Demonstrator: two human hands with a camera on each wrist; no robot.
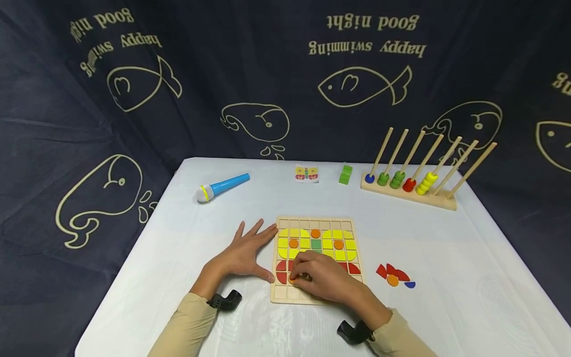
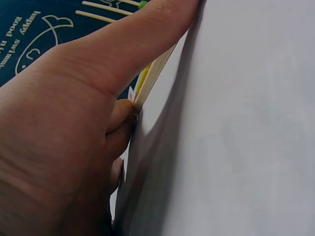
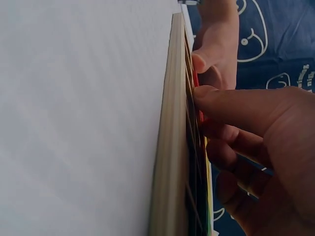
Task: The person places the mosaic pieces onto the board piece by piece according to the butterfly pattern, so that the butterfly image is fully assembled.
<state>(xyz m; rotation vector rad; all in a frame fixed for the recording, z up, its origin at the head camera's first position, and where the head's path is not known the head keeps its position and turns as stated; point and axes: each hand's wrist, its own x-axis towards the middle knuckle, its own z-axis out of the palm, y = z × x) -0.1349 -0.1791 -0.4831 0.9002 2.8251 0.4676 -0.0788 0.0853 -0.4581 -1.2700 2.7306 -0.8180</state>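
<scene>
A wooden grid board (image 1: 285, 294) lies on the table, its cells partly filled with yellow, red, orange and green flat pieces. My left hand (image 1: 243, 253) is spread flat, thumb and fingertips against the board's left edge; the left wrist view shows the thumb along the wooden edge (image 2: 155, 73). Over the board's lower left cells, my right hand (image 1: 322, 275) pinches an orange disc (image 1: 291, 280) between curled fingers and thumb. Most of that disc is covered by the fingertips. Several red pieces (image 1: 348, 267) in the rows below are partly hidden by the hand.
Loose red pieces (image 1: 402, 275), an orange disc (image 1: 392, 280) and a blue half-disc (image 1: 410, 285) lie right of the board. Behind it are a toy microphone (image 1: 229, 184), a butterfly card (image 1: 306, 173), a green block (image 1: 345, 174) and a peg stand with beads (image 1: 408, 194).
</scene>
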